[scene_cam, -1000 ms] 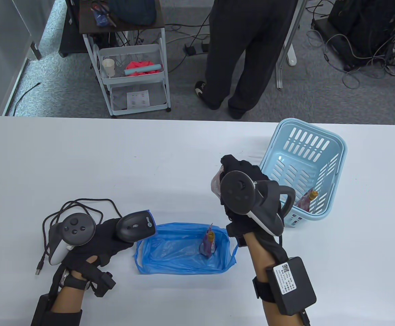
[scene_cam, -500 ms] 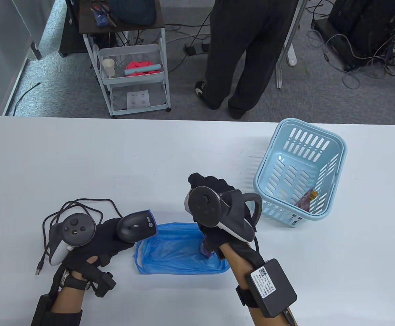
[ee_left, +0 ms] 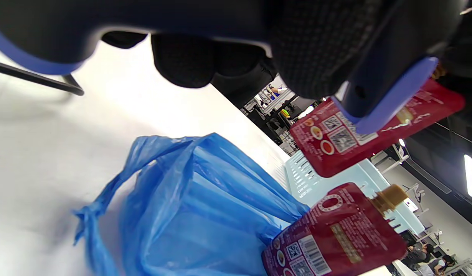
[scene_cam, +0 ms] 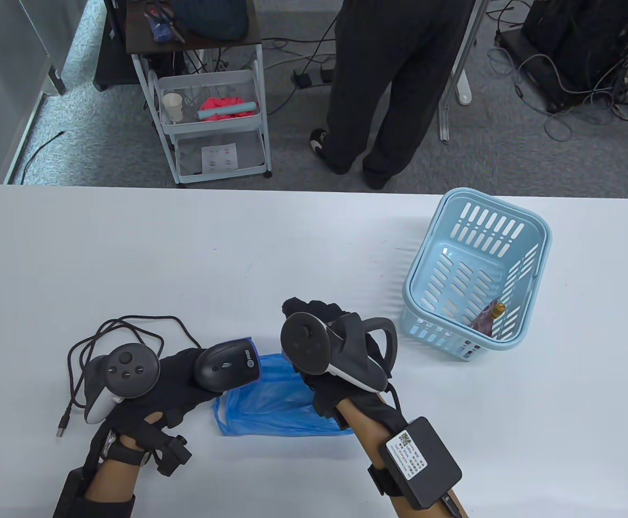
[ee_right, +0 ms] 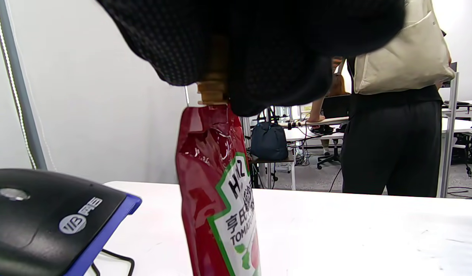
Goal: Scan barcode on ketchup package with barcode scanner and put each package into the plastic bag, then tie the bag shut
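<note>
My left hand (scene_cam: pixel 182 375) grips the black barcode scanner (scene_cam: pixel 227 367) with blue trim at the left end of the blue plastic bag (scene_cam: pixel 271 407). My right hand (scene_cam: pixel 319 312) hangs over the bag and pinches a red ketchup pouch (ee_right: pixel 220 207) by its tan cap. That pouch (ee_left: pixel 358 134) dangles right in front of the scanner's (ee_left: pixel 389 103) nose, its codes facing it. A second pouch (ee_left: pixel 335 234) stands in the bag (ee_left: pixel 190 199); the table view hides it under my right hand. Another pouch (scene_cam: pixel 486 319) lies in the light blue basket (scene_cam: pixel 535 253).
The scanner's black cable (scene_cam: pixel 130 329) loops on the table behind my left hand, its plug near the front left. The basket stands at the right. A person (scene_cam: pixel 395 81) stands beyond the far table edge, beside a white cart (scene_cam: pixel 211 118).
My right hand has carried the pouch from beside the basket leftward and toward me, to in front of the scanner. My left hand with the scanner shifted slightly right.
</note>
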A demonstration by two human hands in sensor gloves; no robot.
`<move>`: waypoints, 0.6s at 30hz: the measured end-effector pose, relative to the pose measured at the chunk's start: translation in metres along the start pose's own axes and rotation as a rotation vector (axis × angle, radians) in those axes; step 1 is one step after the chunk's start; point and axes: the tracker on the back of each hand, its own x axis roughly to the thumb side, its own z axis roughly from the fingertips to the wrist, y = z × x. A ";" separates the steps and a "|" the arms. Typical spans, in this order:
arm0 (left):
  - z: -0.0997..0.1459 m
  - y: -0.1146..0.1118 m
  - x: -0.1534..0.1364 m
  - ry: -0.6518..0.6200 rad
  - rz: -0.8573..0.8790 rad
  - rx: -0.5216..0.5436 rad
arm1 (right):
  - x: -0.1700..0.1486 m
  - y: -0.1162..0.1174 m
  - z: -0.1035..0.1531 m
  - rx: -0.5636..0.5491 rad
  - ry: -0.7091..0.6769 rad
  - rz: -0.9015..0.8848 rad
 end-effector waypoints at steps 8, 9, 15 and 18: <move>-0.001 -0.006 0.003 -0.010 -0.032 -0.017 | 0.010 0.006 0.002 0.026 -0.032 0.001; -0.002 -0.006 0.003 -0.010 -0.037 -0.020 | 0.011 0.007 0.002 0.027 -0.034 0.001; -0.003 -0.013 0.005 -0.012 -0.070 -0.042 | 0.012 0.010 0.002 0.037 -0.036 0.004; -0.004 -0.015 0.005 -0.011 -0.083 -0.051 | 0.012 0.011 0.002 0.041 -0.037 0.007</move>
